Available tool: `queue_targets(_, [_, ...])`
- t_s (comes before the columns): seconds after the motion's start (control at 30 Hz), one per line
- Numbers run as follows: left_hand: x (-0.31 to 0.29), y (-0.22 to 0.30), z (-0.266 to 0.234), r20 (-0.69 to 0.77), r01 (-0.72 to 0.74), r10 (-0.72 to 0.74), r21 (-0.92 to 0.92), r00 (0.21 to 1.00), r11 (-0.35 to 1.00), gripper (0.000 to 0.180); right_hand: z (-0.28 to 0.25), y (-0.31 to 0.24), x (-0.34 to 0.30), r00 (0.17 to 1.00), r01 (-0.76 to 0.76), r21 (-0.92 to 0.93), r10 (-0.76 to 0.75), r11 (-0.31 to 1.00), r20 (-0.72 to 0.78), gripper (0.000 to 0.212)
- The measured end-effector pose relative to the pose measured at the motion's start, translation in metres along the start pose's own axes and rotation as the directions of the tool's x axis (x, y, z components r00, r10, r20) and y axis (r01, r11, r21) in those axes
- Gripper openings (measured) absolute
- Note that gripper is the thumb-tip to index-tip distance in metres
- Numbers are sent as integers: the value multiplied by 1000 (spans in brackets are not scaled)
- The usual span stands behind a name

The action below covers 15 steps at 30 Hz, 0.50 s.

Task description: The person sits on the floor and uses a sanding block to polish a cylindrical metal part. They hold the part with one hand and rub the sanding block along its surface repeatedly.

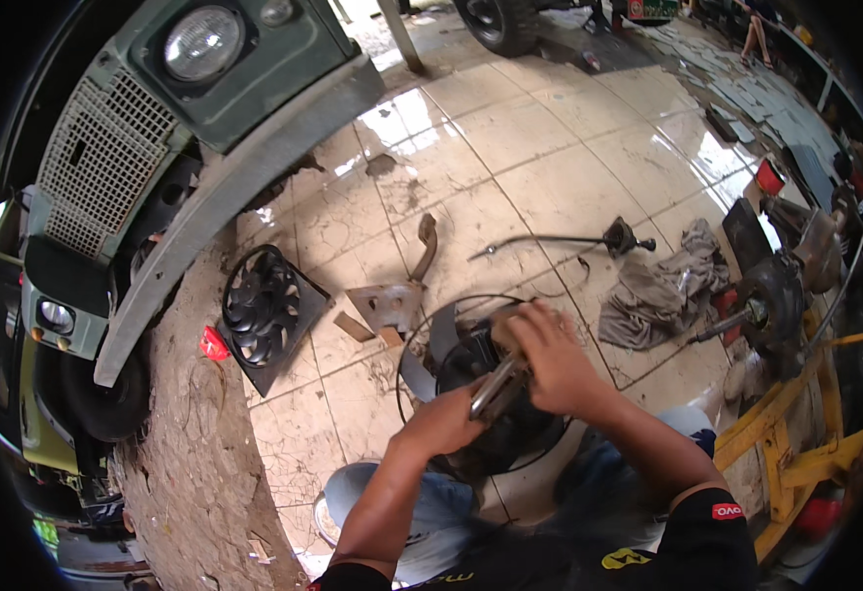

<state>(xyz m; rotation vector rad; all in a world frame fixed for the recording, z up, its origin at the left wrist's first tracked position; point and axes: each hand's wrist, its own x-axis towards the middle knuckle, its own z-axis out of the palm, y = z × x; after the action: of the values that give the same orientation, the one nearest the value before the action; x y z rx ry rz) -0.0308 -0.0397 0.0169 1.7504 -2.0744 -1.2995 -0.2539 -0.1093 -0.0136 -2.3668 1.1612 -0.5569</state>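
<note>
My left hand (442, 424) is closed round a shiny metal bar-like piece (497, 388), tilted up to the right. My right hand (554, 357) is bent over the upper end of that piece. Its fingers are smeared by motion against a small tan-brown block (506, 333), whose kind I cannot make out. Beneath both hands, between my knees, sits a round black part (476, 366), partly hidden by my hands. A thin black cable or hoop (401, 366) curves around it on the tiles.
Left of the hands lies a black fan (260, 307), with a metal pedal bracket (392, 301) beside it. Farther off are a lever with cable (560, 238) and a grey rag (663, 295). A yellow stand (776, 443) is at right; a green vehicle's bumper (244, 187) at left.
</note>
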Motion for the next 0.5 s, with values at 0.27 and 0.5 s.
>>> queue_targets(0.27, [0,18,-1,33,38,-36,-65,999,997,67,9,35,4,994,-100,-29,101,995,30,83])
queue_targets(0.5, [0,10,1,30,75,-73,-51,997,996,69,-6,44,7,944,-311,60,301,949,137,84])
